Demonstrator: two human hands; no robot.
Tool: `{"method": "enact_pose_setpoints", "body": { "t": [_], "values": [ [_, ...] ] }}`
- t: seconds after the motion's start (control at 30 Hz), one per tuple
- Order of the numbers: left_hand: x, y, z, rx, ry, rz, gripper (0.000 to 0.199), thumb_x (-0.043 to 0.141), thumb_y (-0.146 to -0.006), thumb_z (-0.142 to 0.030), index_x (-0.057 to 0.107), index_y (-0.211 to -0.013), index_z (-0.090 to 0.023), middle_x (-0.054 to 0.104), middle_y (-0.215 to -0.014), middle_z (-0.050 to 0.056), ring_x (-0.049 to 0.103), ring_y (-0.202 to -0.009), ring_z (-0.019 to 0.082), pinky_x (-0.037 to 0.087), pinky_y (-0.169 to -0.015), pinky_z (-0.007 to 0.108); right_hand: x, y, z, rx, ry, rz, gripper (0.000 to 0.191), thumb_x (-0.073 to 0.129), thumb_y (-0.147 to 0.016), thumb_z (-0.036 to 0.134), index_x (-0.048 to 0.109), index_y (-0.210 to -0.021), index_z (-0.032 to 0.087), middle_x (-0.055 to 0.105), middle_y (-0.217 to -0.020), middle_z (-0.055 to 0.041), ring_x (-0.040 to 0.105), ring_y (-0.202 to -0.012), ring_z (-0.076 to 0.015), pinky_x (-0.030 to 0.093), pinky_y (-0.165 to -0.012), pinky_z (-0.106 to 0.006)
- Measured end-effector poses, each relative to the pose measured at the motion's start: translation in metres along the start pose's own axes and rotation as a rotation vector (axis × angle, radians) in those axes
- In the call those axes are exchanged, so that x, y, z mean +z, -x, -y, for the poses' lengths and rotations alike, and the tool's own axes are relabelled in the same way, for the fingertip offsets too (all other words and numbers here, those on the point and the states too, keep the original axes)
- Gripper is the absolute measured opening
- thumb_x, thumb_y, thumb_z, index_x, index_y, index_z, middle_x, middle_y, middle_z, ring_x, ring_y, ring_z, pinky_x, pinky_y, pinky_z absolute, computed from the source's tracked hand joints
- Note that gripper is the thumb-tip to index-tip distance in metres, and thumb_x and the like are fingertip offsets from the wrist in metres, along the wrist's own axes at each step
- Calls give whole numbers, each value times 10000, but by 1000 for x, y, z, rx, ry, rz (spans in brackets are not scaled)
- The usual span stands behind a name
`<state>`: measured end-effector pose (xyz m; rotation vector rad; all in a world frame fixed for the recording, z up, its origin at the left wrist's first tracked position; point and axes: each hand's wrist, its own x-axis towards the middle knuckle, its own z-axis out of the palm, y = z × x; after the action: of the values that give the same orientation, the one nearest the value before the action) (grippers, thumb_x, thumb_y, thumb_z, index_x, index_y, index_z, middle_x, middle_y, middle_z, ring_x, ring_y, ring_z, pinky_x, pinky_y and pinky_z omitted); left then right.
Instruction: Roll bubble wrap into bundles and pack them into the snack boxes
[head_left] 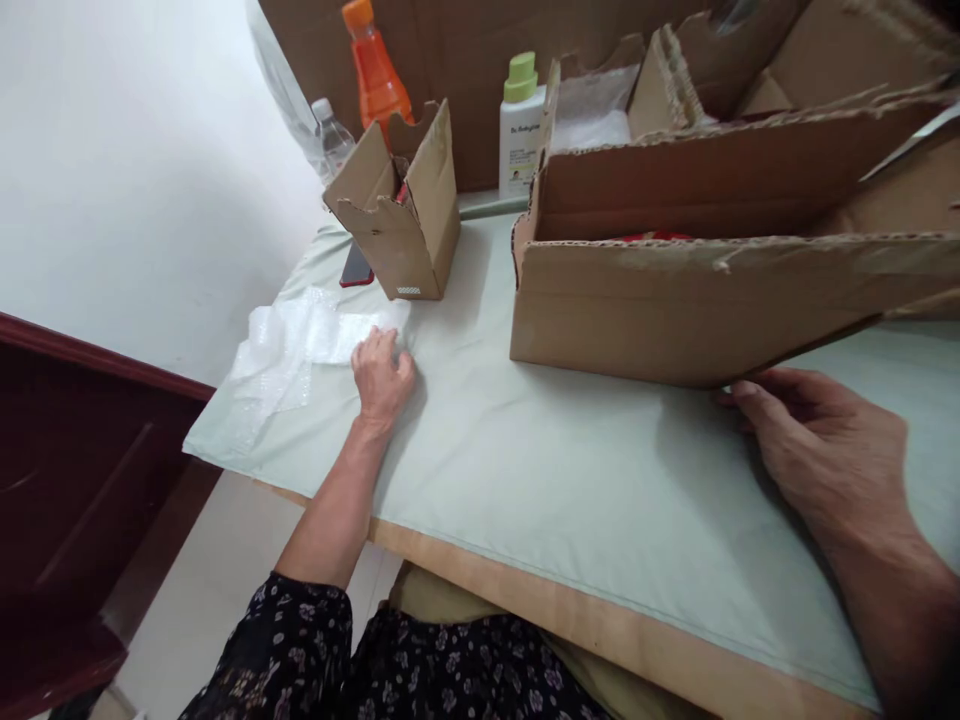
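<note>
Bubble wrap [281, 345] lies crumpled at the left of the frame, its right end at the fingertips of my left hand [382, 375]. That hand is half curled over it, thumb apart from the fingers; I cannot tell whether it pinches the film. Right of centre stands a long cardboard box [630, 315], open at the top. My right hand [832, 450], at the lower right, has its fingers bent and its thumb tip at the box's bottom edge; whether it grips anything, I cannot tell. Above my left hand stands a small open carton [397, 245], with a phone [356, 266] just beside it. Behind the carton, at the upper left, are 2 bottles, orange [381, 85] and clear [332, 140]. Pale green cloth [540, 450] lies under everything.
</note>
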<state>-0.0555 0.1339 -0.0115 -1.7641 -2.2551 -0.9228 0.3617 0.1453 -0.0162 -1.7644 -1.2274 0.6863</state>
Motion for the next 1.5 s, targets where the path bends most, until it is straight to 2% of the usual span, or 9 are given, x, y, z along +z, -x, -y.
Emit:
{"method": "enact_pose_setpoints", "body": {
  "t": [0.27,0.33,0.47,0.57,0.7,0.87,1.07,1.23,1.5],
  "values": [
    [-24,106,-112,757,272,273,281,538,-946,-180,713,-1159,-126,773,-1155,155,715,-1069,278,568,-944,449,-18,19,11,-2,-10,168,186,692,-770,359,746,-799,184,756,-794,-127,678,-743,-224,557,-778,-397],
    [-31,127,-129,806,351,300,264,533,-958,-175,710,-1149,-137,777,-1154,142,715,-1059,264,564,-942,449,-30,32,11,-97,3,380,279,727,-775,450,778,-864,191,778,-892,-123,710,-848,-253,579,-840,-417],
    [-34,143,-141,798,424,294,257,518,-970,-164,710,-1142,-161,786,-1131,120,718,-1064,251,553,-986,464,-44,58,13,-412,-44,779,576,815,-767,511,734,-1306,322,613,-1517,-78,559,-1419,-326,526,-1121,-497],
    [-35,141,-146,805,435,265,241,524,-974,-149,702,-1136,-156,787,-1092,115,721,-1045,251,554,-986,465,-35,74,17,-481,-58,813,616,833,-785,453,696,-1378,363,513,-1616,-50,458,-1520,-319,432,-1225,-536],
    [-42,137,-155,854,482,233,344,557,-955,-151,642,-1284,-208,743,-1247,120,688,-1192,273,536,-1048,489,-11,86,20,-439,-234,641,251,751,-871,438,824,-1057,287,733,-1321,-63,667,-1270,-274,508,-1145,-480],
    [-52,118,-138,680,540,29,773,693,-909,-304,357,-1604,-272,496,-1598,153,496,-1464,347,423,-1197,554,-13,78,14,-103,-611,471,300,819,-821,528,789,-846,230,773,-842,-37,701,-768,-185,596,-758,-325],
    [-29,86,-103,182,715,402,893,743,-867,-493,313,-1622,-284,549,-1531,165,551,-1411,359,443,-1159,596,-26,63,7,152,-788,437,418,971,-604,529,735,-773,228,729,-744,-15,639,-630,-155,566,-637,-307],
    [-2,87,-113,24,767,617,788,742,-811,-367,456,-1522,-185,716,-1053,68,674,-981,225,542,-953,418,-22,63,4,114,-686,475,405,916,-659,525,720,-813,205,723,-780,-21,641,-654,-156,553,-638,-309],
    [-3,89,-109,9,676,510,624,648,-862,-263,522,-1469,-190,545,-702,-58,491,-609,130,455,-640,285,-25,58,-4,-95,-288,184,210,767,-782,411,706,-770,210,650,-674,0,560,-594,-129,485,-597,-281]
  ]
}}
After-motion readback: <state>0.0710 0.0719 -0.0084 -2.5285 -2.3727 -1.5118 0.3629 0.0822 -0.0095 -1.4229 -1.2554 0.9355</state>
